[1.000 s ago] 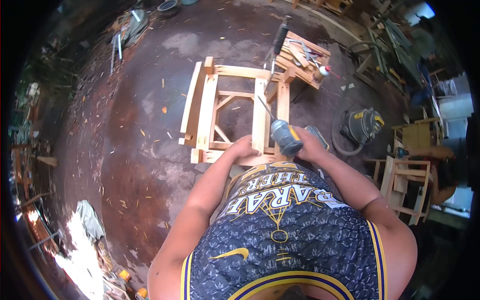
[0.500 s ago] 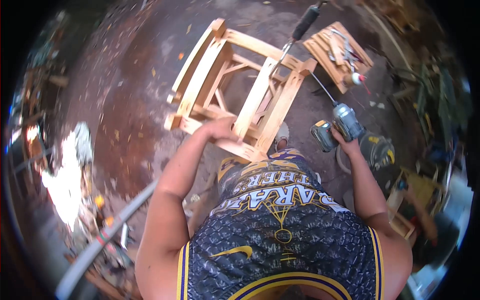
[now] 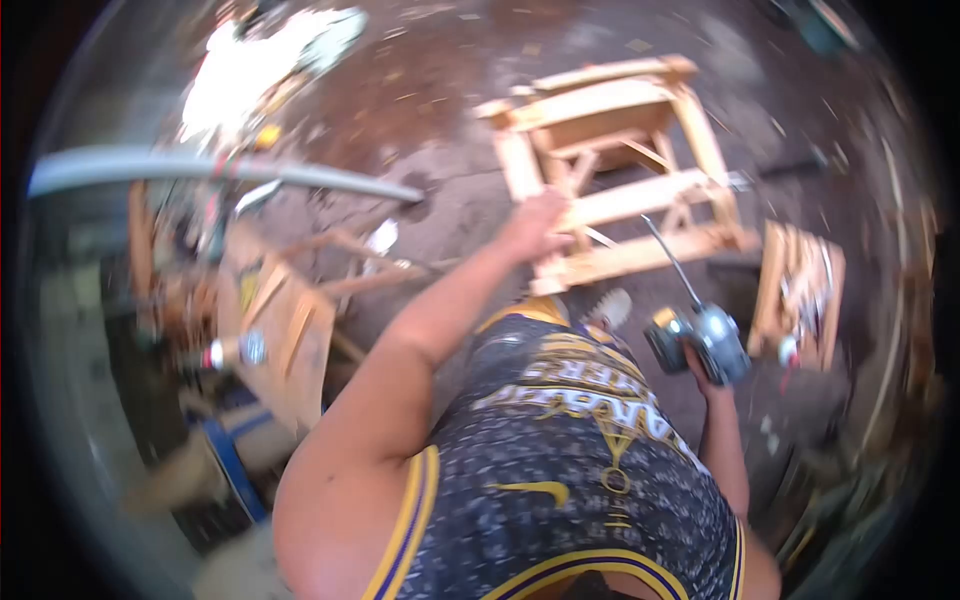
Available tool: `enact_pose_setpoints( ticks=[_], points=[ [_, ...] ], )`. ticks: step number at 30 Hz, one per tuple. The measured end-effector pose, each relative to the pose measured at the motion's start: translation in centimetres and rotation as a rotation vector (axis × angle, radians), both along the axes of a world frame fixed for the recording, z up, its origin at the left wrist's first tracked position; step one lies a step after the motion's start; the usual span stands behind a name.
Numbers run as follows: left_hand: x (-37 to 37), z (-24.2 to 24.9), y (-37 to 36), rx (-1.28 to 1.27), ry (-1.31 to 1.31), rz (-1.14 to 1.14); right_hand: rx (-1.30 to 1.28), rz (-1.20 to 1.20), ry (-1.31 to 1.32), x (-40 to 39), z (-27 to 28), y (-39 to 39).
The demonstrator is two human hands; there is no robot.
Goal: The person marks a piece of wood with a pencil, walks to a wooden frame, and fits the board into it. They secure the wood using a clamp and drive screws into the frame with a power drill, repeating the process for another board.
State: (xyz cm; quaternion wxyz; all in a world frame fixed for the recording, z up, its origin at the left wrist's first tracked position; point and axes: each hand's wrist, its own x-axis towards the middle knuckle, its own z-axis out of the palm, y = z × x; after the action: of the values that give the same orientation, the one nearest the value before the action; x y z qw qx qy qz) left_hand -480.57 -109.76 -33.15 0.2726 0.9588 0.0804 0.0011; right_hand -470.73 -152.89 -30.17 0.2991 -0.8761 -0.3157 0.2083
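A wooden stool-like frame (image 3: pixel 620 205) of pale rails and legs lies on the floor in front of me. My left hand (image 3: pixel 540 228) is closed around its near left rail, fingers blurred by motion. In my right hand (image 3: pixel 708 372) is a cordless drill (image 3: pixel 722 345), its battery pack toward the left. A long thin bit (image 3: pixel 672 258) runs from the drill up toward the frame, its tip overlapping the lower rails in this view.
Right of the drill, a small wooden board (image 3: pixel 800 290) carries several metal tools and a white bottle (image 3: pixel 788 350). At left stand a wooden bench (image 3: pixel 300 340) and a long grey pipe (image 3: pixel 300 175). Wood chips litter the dark floor (image 3: pixel 430 110).
My view has swung to the left, so the frame, drill and tool board appear farther right. The bench at left has come into view. Each hand keeps its hold.
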Motion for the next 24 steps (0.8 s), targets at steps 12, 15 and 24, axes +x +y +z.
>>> enact_pose_setpoints(
  ticks=[12, 15, 24],
  points=[
    [-8.1, 17.2, -5.3, -0.936, -0.583, 0.236, 0.597, 0.406, 0.316, -1.1, 18.7, 20.6],
    [-12.1, 23.6, -3.0, -1.082, -0.835, 0.222, 0.484, 0.623, -0.143, -5.1, 20.4, 29.5],
    [-34.0, 26.2, 15.9, -0.954, -1.488, 0.979, 0.645, 1.299, 0.285, -29.5, 22.8, 58.1]
  ],
)
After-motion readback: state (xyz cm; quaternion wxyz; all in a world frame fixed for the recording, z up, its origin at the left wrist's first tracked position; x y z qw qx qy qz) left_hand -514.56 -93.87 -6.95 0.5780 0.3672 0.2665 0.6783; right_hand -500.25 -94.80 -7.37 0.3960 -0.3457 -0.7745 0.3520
